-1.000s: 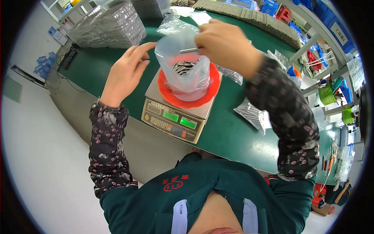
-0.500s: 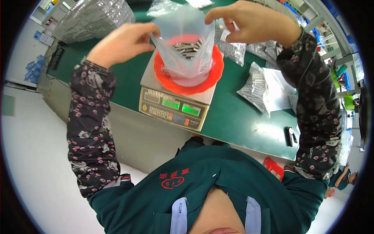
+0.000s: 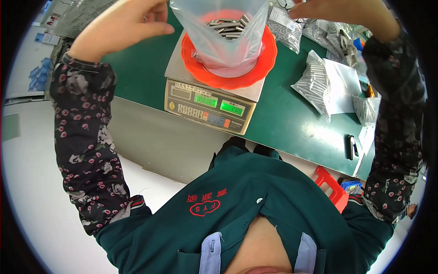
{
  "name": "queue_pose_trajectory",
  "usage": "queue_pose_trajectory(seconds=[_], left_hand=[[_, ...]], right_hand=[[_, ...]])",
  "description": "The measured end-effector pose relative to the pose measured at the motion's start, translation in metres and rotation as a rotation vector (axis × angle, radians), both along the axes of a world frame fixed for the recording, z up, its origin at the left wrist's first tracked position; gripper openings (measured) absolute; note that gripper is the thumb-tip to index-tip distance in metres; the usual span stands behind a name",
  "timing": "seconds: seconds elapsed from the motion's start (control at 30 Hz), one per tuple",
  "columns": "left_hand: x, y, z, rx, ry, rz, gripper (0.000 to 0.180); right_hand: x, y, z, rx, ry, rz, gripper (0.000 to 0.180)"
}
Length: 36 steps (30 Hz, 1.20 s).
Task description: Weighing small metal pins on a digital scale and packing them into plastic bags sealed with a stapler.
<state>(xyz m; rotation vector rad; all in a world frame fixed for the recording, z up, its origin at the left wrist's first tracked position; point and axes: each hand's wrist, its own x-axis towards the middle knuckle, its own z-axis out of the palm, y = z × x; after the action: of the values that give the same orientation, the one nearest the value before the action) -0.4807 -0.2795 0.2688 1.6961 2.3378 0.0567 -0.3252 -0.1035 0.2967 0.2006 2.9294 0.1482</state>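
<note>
A clear plastic bag (image 3: 228, 54) stands in a red scalloped bowl (image 3: 255, 78), its mouth spread wide. Short silvery metal pins (image 3: 227, 28) lie inside it. Bowl and bag rest on a digital scale (image 3: 211, 108) with lit green displays. My left hand (image 3: 130, 25) is at the bag's left rim, thumb stretched out below and the other fingers bent; the index fingertip is cut off by the picture's upper edge. To the right of the bag is my right hand (image 3: 340, 13), a gap showing between it and the film. Its fingers are partly cut off too.
On the green table (image 3: 283, 137), right of the scale, lie several bags of metal parts (image 3: 315, 86), a white paper sheet (image 3: 342, 84) and a black stapler-like tool (image 3: 351, 147). A red stool (image 3: 332, 188) stands below the table's front edge. Silvery stacked packs (image 3: 86, 20) are at the far left.
My hands have moved outward, away from each other, and higher in the view. The bag's mouth is spread wider. Scale and bowl also appear higher, with the view shifted.
</note>
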Motion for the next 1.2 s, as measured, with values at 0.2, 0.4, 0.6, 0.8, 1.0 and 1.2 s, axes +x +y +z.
queue_pose_trajectory(seconds=[0.2,0.4,0.6,0.8,1.0,1.2], left_hand=[[-0.024,0.007,-0.025,0.202,-0.088,-0.160,0.020],[-0.025,-0.002,-0.038,0.430,0.140,-0.109,0.022],[-0.005,-0.001,-0.053,0.519,0.411,-0.134,0.029],[0.041,0.006,0.013,0.683,0.473,-0.167,0.021],[0.108,0.038,0.020,0.726,0.447,-0.317,0.014],[0.174,0.084,-0.065,0.648,0.156,-0.631,0.008]], right_hand=[[-0.029,0.009,-0.010,-0.060,-0.067,0.242,0.021],[-0.032,0.036,-0.051,0.091,0.359,0.481,0.018],[0.001,0.048,-0.050,0.234,0.390,0.487,0.013],[0.074,0.044,0.025,0.235,0.368,0.326,0.015],[0.165,0.075,0.006,0.336,0.608,0.425,0.011],[0.269,0.082,-0.071,0.096,0.387,0.171,0.003]])
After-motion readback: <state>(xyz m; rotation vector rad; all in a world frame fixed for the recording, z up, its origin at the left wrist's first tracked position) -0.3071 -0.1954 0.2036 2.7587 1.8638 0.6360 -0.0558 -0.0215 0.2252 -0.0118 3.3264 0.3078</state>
